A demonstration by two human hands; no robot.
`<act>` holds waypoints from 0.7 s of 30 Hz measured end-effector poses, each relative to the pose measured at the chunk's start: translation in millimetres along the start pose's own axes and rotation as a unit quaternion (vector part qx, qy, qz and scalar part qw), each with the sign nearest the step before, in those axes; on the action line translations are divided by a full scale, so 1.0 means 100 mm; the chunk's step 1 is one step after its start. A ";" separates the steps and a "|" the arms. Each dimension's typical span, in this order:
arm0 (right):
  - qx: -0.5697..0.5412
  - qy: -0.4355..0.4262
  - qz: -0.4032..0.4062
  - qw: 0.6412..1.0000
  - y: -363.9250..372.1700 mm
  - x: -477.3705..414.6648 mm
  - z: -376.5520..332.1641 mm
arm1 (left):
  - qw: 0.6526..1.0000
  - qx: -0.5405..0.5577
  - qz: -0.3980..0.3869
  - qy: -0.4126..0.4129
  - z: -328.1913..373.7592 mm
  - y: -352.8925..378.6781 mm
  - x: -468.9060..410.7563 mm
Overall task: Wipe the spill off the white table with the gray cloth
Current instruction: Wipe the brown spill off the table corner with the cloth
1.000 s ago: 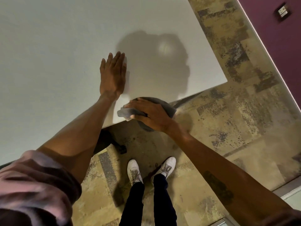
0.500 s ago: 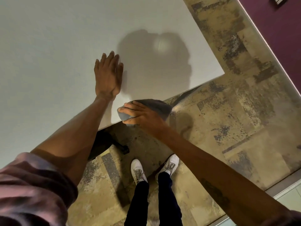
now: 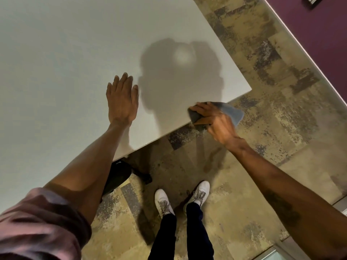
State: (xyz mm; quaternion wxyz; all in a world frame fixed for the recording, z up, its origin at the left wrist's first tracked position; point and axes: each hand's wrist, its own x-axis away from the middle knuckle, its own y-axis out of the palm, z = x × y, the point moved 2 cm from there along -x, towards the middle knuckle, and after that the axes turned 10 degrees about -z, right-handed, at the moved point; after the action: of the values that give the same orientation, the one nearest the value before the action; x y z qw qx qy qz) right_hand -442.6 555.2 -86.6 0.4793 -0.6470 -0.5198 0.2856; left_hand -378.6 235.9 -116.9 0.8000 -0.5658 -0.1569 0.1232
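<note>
The white table (image 3: 65,53) fills the upper left of the view, and its near edge runs diagonally down to the left. My left hand (image 3: 122,99) lies flat on it, palm down, fingers together and extended. My right hand (image 3: 214,121) grips the gray cloth (image 3: 232,112) at the table's near edge, close to the right corner. Part of the cloth hangs past the edge over the floor and looks blurred. No spill shows on the table surface; only my shadow falls across it.
Mottled tan and gray carpet (image 3: 281,91) surrounds the table. My legs and white shoes (image 3: 163,203) stand below the edge. A black object (image 3: 118,175) sits under the table. A maroon wall (image 3: 319,34) with a white baseboard runs along the upper right.
My right hand has slid the cloth to the right along the table's near edge toward the corner. My left hand stays flat on the table.
</note>
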 end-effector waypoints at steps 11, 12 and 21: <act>-0.086 -0.035 0.088 0.992 0.58 -0.37 -0.52 | 1.000 -0.023 -0.006 0.005 0.03 -0.02 -0.07; -0.105 -0.010 0.098 0.990 0.70 -0.44 -0.71 | 1.000 -0.024 -0.005 0.008 0.03 -0.02 -0.07; -0.159 -0.060 0.170 0.971 0.87 -0.57 -1.02 | 0.999 -0.046 -0.005 0.017 0.06 -0.07 -0.06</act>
State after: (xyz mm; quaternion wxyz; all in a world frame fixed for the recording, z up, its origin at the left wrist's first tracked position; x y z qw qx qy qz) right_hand -336.0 467.6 -135.2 0.2824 -0.7758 -0.4685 0.3145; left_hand -386.3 236.3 -108.8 0.7765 -0.6030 -0.1515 0.1023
